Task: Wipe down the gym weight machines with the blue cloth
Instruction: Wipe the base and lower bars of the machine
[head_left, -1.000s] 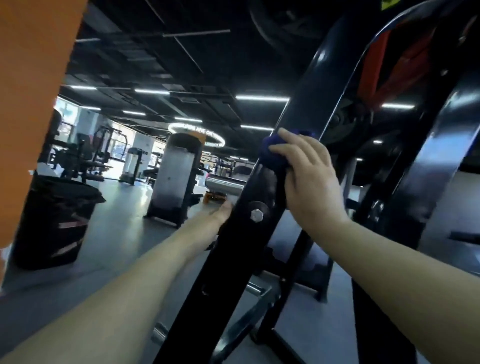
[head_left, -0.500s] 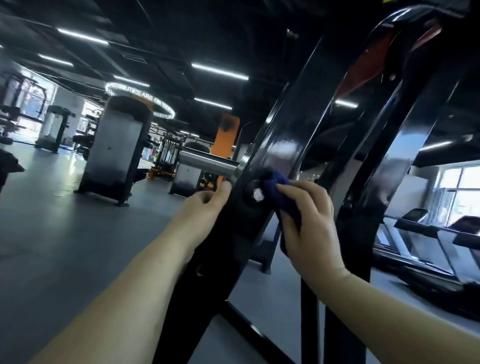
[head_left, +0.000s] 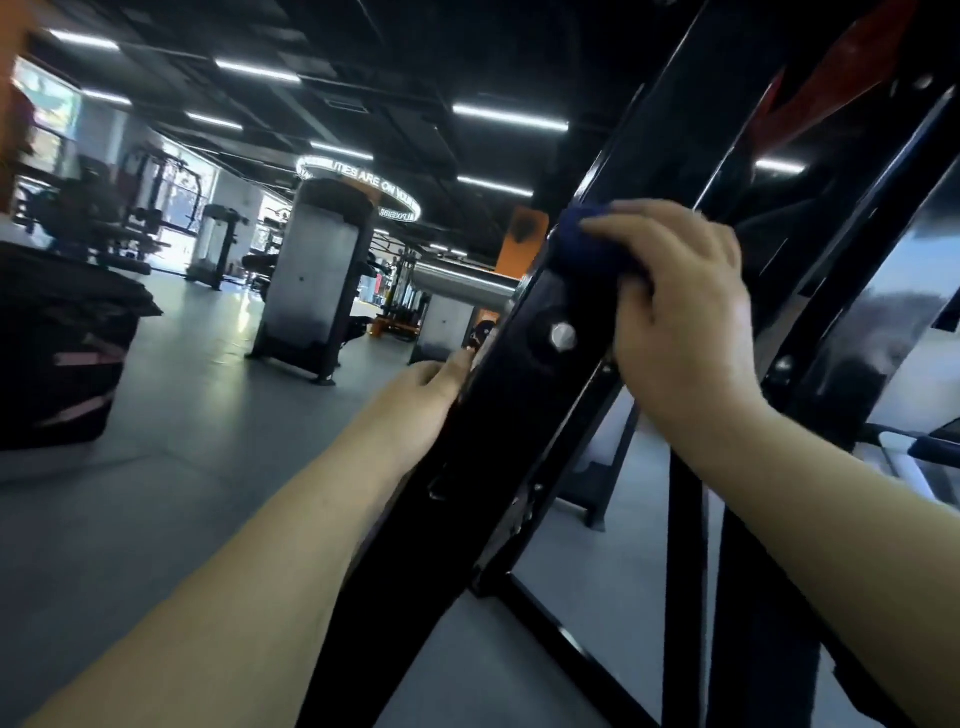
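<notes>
A slanted black steel beam (head_left: 498, 426) of a weight machine crosses the middle of the view, with a silver bolt (head_left: 563, 335) on its face. My right hand (head_left: 680, 317) presses the bunched blue cloth (head_left: 587, 244) against the beam just above the bolt, fingers curled over the cloth. My left hand (head_left: 421, 400) grips the beam's left edge lower down; its fingertips are hidden behind the steel. A chrome weight peg (head_left: 462, 283) sticks out left of the beam.
More black frame posts (head_left: 685, 571) stand to the right. A dark bin (head_left: 62, 358) sits at the left on the grey floor (head_left: 171, 467). A grey-shrouded weight stack (head_left: 317, 280) and other machines stand further back.
My right hand has slid the blue cloth up the beam, from beside the bolt to above it. My left hand keeps its hold on the beam's edge. The camera view has shifted.
</notes>
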